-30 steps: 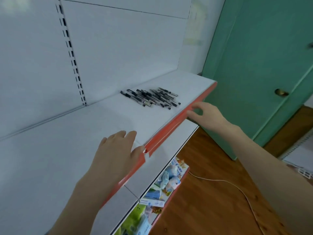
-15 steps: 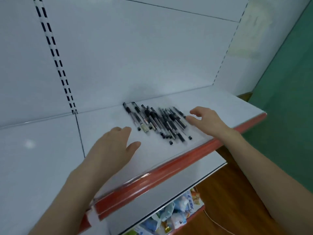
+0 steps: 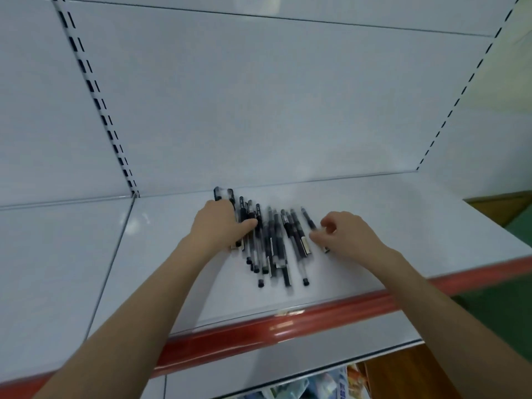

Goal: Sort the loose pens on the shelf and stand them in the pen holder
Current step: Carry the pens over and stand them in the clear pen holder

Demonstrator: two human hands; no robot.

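The pens [image 3: 275, 246] lie fanned on the shelf [image 3: 408, 226], long axes running from the back wall to the front lip; blur hides which ends are caps. The left hand [image 3: 216, 226] and right hand [image 3: 345, 234] bracket the fan, probably to rake it into one bundle. The left grip curls over the leftmost pens, and the right grip is narrow, pinching the rightmost.

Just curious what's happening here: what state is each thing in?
Pens: lying loose in a pile, none standing.
Left hand: covering the pile's left side; grip unclear.
Right hand: fingers curled, seemingly pinching the rightmost pen.
Pen holder: not in view.
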